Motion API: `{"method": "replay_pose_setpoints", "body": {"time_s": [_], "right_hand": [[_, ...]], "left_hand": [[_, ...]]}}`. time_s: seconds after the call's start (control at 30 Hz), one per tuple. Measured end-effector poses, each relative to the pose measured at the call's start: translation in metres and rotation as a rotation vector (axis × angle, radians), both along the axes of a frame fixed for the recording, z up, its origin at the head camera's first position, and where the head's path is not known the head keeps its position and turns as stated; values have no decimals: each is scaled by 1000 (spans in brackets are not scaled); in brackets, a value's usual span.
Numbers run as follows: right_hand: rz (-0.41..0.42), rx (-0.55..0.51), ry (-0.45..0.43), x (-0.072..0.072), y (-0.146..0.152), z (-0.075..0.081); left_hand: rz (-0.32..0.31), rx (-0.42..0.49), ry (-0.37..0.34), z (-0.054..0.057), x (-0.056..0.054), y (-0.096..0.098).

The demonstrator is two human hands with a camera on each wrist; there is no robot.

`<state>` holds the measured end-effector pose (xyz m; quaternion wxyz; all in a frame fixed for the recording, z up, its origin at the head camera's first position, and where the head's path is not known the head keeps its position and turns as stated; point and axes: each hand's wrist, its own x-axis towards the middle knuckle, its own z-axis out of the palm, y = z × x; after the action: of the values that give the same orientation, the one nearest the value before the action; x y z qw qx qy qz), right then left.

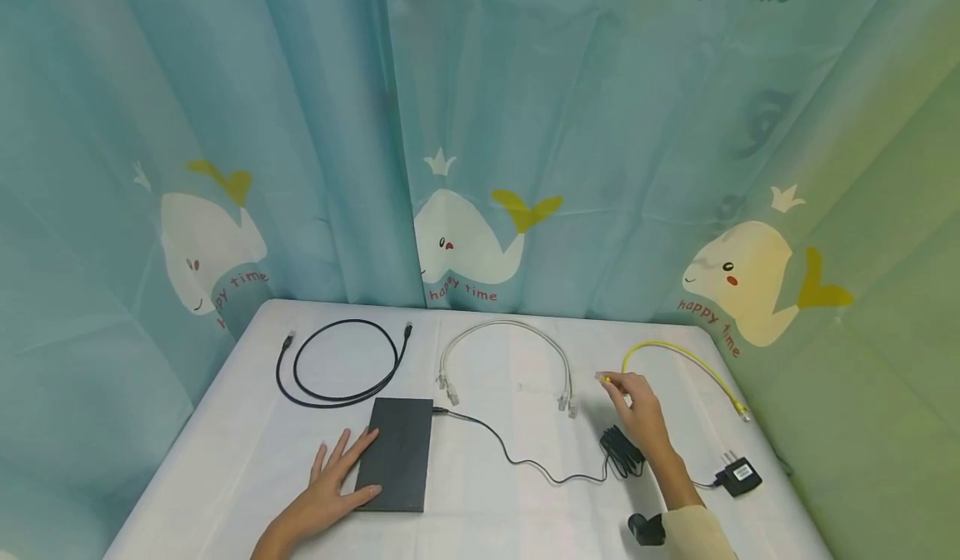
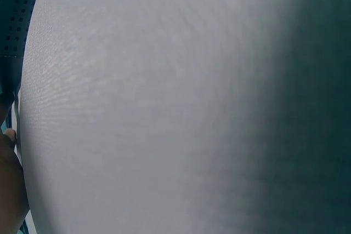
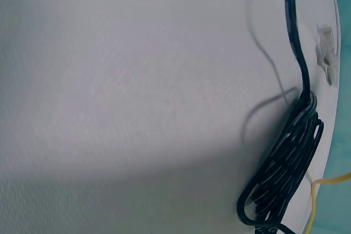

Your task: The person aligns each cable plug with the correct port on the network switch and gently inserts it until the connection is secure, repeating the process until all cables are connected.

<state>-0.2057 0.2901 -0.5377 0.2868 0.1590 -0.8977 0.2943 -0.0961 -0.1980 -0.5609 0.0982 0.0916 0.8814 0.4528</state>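
Right grip (image 1: 637,414) pinching one yellow cable's (image 1: 686,360) plug; left grip (image 1: 337,477) flat, open, resting on one dark box (image 1: 397,452). Between them two more cables: black (image 1: 337,364), grey (image 1: 510,335).

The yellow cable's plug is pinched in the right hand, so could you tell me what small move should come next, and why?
Probably carry the plug toward the dark flat box. The right hand pinches one end of the yellow cable well away from the box, while the left hand rests on the box's near edge, seemingly steadying it. Its ports are not visible, so the exact target is unclear.
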Motion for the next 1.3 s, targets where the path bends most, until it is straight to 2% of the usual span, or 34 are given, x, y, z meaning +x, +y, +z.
{"method": "replay_pose_setpoints", "body": {"time_s": [0.33,0.43,0.6,0.73,0.9,1.1,1.3], "right_hand": [[28,20,-29,3,-7,1],[20,2,-92,5,-12,-1],[29,-60,-264,4,-20,-4],[50,-61,-352,5,-25,-6],[78,-67,-429,9,-31,-5],[72,-19,-541,10,-39,-6],[79,-33,-575,12,-45,-5]], "left_hand": [[6,-4,22,1,1,1],[3,-4,30,0,1,0],[0,-4,25,0,0,-1],[-5,3,29,-1,0,-1],[-15,21,49,-2,2,0],[-19,5,55,-3,2,-1],[-26,6,36,-2,1,-1]]}}
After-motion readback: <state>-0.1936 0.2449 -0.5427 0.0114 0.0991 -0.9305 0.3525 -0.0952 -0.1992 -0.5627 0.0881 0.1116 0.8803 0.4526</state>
